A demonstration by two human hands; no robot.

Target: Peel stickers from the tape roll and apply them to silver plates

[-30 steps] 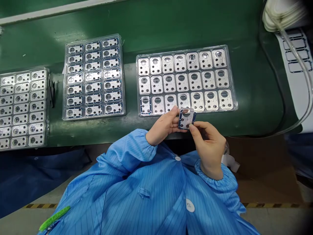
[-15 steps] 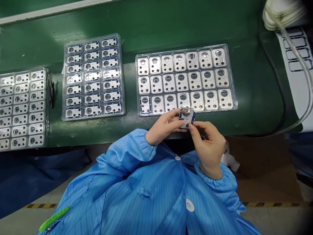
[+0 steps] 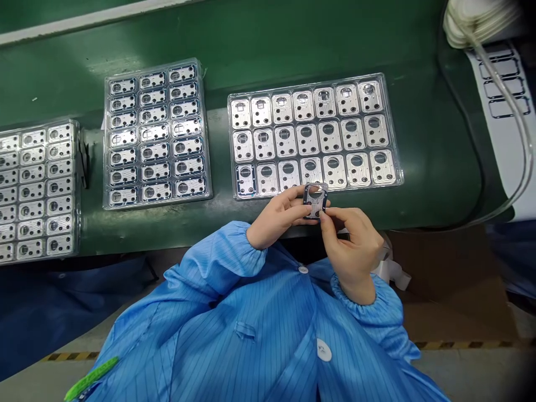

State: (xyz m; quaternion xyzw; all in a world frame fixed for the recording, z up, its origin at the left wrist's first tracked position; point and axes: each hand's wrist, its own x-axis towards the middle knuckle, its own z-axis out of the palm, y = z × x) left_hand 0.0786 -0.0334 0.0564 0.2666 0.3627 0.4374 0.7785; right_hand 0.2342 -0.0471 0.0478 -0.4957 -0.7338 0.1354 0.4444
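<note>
My left hand [image 3: 281, 216] holds a small silver metal plate [image 3: 315, 205] with a round opening and a dark blue border, thumb on its face and fingers behind. At the plate's lower right corner, my right hand [image 3: 354, 245] pinches the edge between thumb and forefinger. Whether the blue border is fully seated cannot be made out. Just beyond my hands lies a clear plastic tray [image 3: 397, 162] filled with rows of similar silver plates. One plate [image 3: 245, 180] in its near left pocket also has a blue border.
To the left, another clear tray [image 3: 157, 205] holds blue-bordered plates, and a third tray [image 3: 76, 223] lies farther left. Black tweezers [image 3: 83, 164] rest between them. At right are a white sheet [image 3: 500, 145] with dark blue frames, a cable [image 3: 464, 111] and a clear tube [image 3: 528, 151].
Both hands stay on the plate, which has turned slightly. The blue strip on its right side stood out wider before and now shows narrower along the edge. The whole view has shifted a little.
</note>
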